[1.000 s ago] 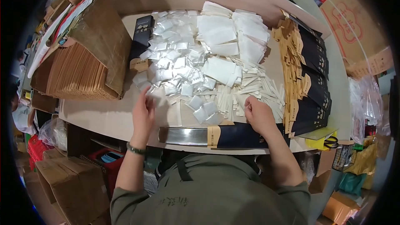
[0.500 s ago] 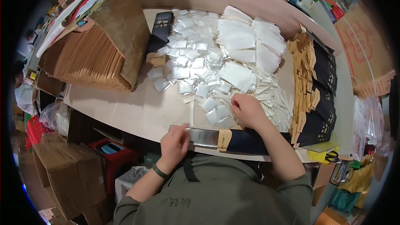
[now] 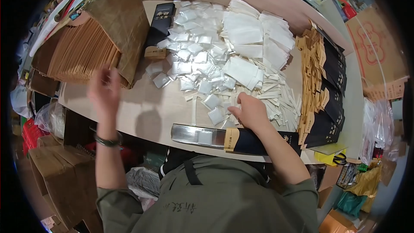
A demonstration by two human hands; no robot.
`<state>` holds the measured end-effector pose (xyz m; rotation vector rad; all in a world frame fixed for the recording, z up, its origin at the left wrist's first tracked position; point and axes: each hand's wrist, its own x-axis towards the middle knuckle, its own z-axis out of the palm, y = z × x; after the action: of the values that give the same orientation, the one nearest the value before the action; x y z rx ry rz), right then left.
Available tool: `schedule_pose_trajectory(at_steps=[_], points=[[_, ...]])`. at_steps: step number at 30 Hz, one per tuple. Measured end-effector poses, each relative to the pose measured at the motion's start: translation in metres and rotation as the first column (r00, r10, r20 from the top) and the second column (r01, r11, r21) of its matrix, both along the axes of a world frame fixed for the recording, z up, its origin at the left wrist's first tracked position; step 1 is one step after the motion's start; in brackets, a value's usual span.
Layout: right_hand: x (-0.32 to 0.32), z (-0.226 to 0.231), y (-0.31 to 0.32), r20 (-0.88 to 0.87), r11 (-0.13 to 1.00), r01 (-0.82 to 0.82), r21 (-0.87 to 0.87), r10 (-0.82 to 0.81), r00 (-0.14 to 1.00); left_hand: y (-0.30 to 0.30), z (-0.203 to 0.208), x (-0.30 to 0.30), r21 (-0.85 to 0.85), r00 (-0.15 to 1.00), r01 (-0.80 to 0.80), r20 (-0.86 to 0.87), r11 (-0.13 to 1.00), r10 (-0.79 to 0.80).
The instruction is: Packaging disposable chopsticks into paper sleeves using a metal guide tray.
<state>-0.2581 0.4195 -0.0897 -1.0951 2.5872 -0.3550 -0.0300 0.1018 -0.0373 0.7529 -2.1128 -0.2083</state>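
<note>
At the lower middle of the frame, you have one white packet [image 3: 204,137] lying in the shiny metal tray [image 3: 183,133], whose right end meets the tan end of a dark sleeve [image 3: 282,141]; I cannot tell whether the tray reaches inside it. Judging by that, this round looks only begun.

Plenty seems left to draw on: loose packets [image 3: 185,67] heaped at the centre, white paper pieces [image 3: 242,28] at the upper middle, pale strips [image 3: 278,103] right of centre, and dark bags [image 3: 321,125] piled down the right side. Whether those bags are filled, I cannot tell.

Your right hand [image 3: 251,111] has its fingers bent at the heap's lower edge, but its grasp is hidden. Your left hand [image 3: 105,92], blurred at the left, is raised before the folded cardboard [image 3: 79,51]; I cannot tell whether it touches or holds anything.
</note>
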Motion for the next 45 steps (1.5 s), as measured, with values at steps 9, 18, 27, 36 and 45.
schedule_pose_trajectory(at_steps=[9,18,27,36,45], points=[[-0.002,0.007,0.005,0.029,0.929,-0.027,-0.368,0.040,0.999,-0.111,0.026,0.001,0.104,0.789,-0.173,0.610,0.979,0.074],[-0.079,-0.019,-0.036,-0.275,0.993,-0.095,-0.065,0.074,0.959,-0.122,0.020,0.001,-0.079,0.829,-0.085,0.547,0.993,0.115],[-0.075,-0.018,-0.034,-0.437,0.943,-0.304,-0.133,0.220,0.872,-0.031,-0.031,0.058,0.561,0.893,0.189,-0.440,0.806,0.097],[-0.013,0.030,-0.030,0.204,0.883,0.136,-0.450,-0.046,0.978,0.066,-0.079,0.109,0.705,0.880,0.251,-0.452,0.664,0.147],[0.083,0.007,-0.004,-0.099,0.774,-0.435,-0.459,0.442,0.892,0.133,-0.088,0.067,0.787,0.953,0.285,-0.296,0.547,-0.071]])
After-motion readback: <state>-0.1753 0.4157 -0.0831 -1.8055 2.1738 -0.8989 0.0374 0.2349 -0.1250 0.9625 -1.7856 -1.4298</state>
